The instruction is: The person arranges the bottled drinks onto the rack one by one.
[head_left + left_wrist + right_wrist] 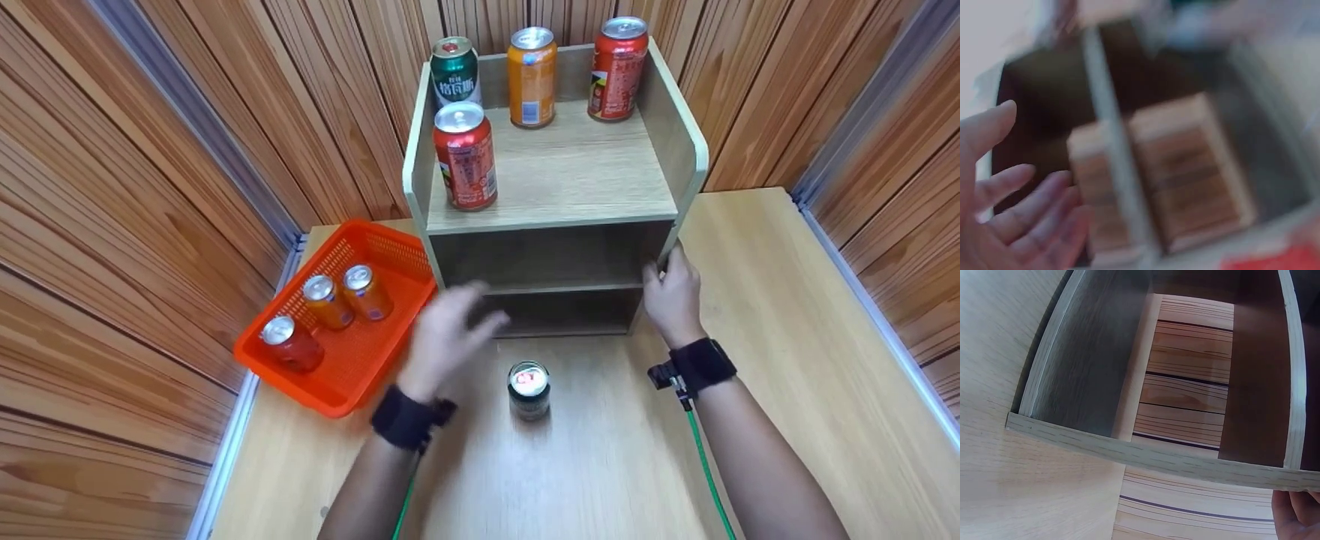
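Observation:
My left hand (450, 337) is blurred, fingers spread and holding nothing, in front of the lower left of a small wooden shelf (551, 169). In the left wrist view, its fingers (1033, 197) stand before the dark compartments. My right hand (675, 296) grips the right side panel of the shelf; in the right wrist view only some fingers (1296, 512) show against the panel's outer face. A dark can with a silver lid (529, 390) stands upright on the table between my forearms. On the shelf top are a green can (456, 75), an orange can (532, 79) and two red cans (466, 161).
An orange-red plastic basket (375, 390) sits left of the shelf, with two orange cans (367, 292) and a red can (292, 345) leaning in it. Wood-grain walls (135, 187) enclose the table (600, 480). Green cables (709, 472) run from both wrist cameras.

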`<move>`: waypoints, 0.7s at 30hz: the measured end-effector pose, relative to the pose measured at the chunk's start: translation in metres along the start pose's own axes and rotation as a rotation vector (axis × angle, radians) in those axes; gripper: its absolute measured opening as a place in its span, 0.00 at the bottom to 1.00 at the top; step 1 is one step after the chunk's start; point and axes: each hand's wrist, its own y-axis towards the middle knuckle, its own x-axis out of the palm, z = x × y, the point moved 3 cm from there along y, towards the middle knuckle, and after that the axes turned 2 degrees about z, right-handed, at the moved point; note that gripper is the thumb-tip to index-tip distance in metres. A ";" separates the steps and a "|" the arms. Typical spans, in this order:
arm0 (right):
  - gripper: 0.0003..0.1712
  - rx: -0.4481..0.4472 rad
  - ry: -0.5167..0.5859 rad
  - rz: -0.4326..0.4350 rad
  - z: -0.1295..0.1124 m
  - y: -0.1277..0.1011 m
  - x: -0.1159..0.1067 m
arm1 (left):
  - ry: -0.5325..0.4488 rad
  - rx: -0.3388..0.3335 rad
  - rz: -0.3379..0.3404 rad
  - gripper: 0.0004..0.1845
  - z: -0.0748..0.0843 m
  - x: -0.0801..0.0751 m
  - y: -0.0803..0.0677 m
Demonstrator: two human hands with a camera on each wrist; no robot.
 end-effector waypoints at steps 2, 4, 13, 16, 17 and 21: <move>0.21 0.009 0.004 -0.008 0.000 -0.001 0.001 | 0.013 0.025 0.159 0.22 -0.005 -0.020 0.011; 0.21 0.021 0.004 -0.018 0.000 -0.002 0.002 | 0.013 0.017 0.275 0.21 -0.011 -0.035 0.017; 0.20 0.049 0.001 -0.019 0.001 0.000 0.000 | 0.013 -0.151 0.461 0.23 -0.038 -0.049 0.033; 0.20 0.047 0.002 -0.015 0.001 0.000 0.000 | -0.018 -0.205 0.465 0.26 -0.048 -0.043 0.037; 0.20 0.042 0.000 -0.012 0.001 0.000 0.000 | -0.031 -0.224 0.459 0.28 -0.051 -0.041 0.037; 0.20 0.026 -0.004 -0.002 -0.001 -0.001 0.000 | -0.084 -0.285 0.392 0.38 -0.059 -0.028 0.037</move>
